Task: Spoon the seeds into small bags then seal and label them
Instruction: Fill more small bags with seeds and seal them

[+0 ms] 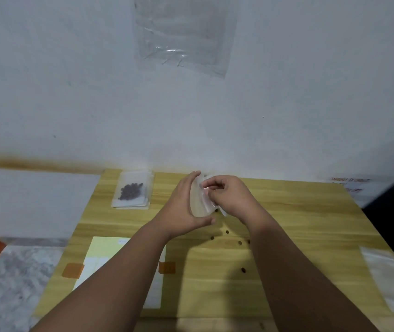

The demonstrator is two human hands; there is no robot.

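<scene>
holding a small clear bag (200,200) upright, the left hand (184,204) cups it while the right hand (229,195) pinches its top edge above the wooden table (299,224).

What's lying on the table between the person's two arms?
A few loose dark seeds, scattered on the wooden table; the head view shows it.

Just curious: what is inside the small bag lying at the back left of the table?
Dark seeds show through the clear bag. The stack beneath it is mostly covered.
</scene>
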